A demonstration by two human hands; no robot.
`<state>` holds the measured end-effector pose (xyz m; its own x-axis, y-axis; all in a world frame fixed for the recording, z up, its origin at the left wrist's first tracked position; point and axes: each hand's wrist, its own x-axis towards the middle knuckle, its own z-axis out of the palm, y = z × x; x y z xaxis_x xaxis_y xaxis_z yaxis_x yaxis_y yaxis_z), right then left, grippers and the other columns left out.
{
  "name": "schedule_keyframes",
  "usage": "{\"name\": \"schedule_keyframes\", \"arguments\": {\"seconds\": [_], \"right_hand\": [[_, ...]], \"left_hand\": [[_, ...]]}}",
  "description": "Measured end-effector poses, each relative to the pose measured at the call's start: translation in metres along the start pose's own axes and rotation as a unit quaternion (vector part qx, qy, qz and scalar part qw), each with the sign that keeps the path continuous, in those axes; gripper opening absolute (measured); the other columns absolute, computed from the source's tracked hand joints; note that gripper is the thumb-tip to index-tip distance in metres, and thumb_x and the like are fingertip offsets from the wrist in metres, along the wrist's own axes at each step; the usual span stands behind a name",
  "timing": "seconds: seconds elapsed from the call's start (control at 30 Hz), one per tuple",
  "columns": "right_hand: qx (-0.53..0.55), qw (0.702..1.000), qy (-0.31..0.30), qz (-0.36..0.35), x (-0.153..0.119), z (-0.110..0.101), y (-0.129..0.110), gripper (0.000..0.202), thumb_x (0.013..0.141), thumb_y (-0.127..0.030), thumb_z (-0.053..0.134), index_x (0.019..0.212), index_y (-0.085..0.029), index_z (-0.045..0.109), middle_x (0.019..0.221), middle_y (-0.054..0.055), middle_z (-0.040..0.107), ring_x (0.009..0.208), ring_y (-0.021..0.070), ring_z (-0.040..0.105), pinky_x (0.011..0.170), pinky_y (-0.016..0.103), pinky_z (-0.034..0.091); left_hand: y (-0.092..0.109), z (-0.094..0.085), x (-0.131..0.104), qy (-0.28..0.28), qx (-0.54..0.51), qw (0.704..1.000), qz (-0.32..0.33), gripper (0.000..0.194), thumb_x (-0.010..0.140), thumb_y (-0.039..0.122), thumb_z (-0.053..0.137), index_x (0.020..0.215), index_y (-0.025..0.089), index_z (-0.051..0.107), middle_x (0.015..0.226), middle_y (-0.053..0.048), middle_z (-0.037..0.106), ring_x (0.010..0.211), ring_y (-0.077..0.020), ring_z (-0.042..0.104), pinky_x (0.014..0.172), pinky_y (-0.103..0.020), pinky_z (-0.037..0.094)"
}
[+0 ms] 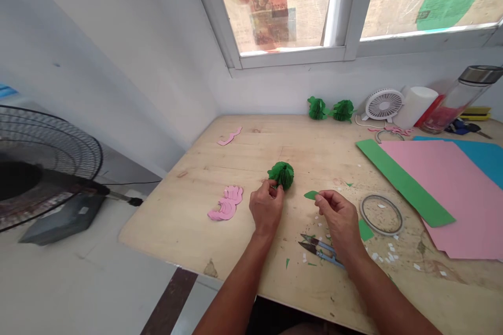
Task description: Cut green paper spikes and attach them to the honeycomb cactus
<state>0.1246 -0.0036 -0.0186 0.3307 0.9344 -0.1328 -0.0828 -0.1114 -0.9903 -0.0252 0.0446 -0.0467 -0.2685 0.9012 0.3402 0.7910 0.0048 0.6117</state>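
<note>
Holding green ball (pixel 283 174) and green piece (pixel 310 195); capped bottle (pixel 458 103) shows pink

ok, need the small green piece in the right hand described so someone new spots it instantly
On the wooden table, find the right hand, between the green pleated ball and the pink sheets. Its fingertips pinch a small, flat green piece. It's pointed like a leaf, unlike the squarish green scrap by the wrist or the long green strip over the sheets.

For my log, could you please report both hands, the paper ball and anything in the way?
Left hand touching pleated green paper ball. Right hand pinching leaf-shaped green paper. Thread snips beside right hand, not between ball and paper.
</note>
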Motion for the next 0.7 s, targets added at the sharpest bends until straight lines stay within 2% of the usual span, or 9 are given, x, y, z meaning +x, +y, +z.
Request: {"name": "schedule_keyframes", "arguments": {"seconds": [0.2,0.47,0.7], "right_hand": [[0.001,1.0,0.008,-0.004,0.0001,-0.0001,0.0014,0.025,0.07,-0.041,0.068,0.074,-0.017,0.065,0.061,-0.001,0.056,0.057,0.0135,0.045,0.051,0.025,0.037],[-0.008,0.999,0.012,-0.031,0.0026,-0.0017,0.0092,0.026,0.07,-0.042,0.068,0.076,-0.017,0.066,0.063,0.001,0.059,0.055,0.0137,0.047,0.049,0.025,0.038],[-0.018,0.998,0.023,-0.047,0.002,-0.0012,0.0064,0.026,0.07,-0.042,0.068,0.074,-0.017,0.065,0.063,0.002,0.059,0.057,0.0146,0.048,0.05,0.025,0.04]], "left_hand": [[0.0014,-0.0007,0.0019,-0.002,0.007,1.0,-0.003,0.018,0.077,0.028,0.055,0.083,0.018,0.069,0.058,-0.001,0.065,0.058,-0.0165,0.06,0.059,-0.027,0.037],[0.0007,-0.0021,0.0022,-0.033,0.022,0.999,-0.018,0.023,0.076,0.028,0.057,0.094,0.021,0.069,0.06,0.0,0.067,0.06,-0.0177,0.062,0.06,-0.027,0.038],[0.002,-0.0015,0.006,-0.023,0.06,0.998,0.01,0.018,0.076,0.024,0.054,0.084,0.022,0.07,0.064,-0.002,0.069,0.062,-0.0186,0.062,0.062,-0.028,0.038]]}}
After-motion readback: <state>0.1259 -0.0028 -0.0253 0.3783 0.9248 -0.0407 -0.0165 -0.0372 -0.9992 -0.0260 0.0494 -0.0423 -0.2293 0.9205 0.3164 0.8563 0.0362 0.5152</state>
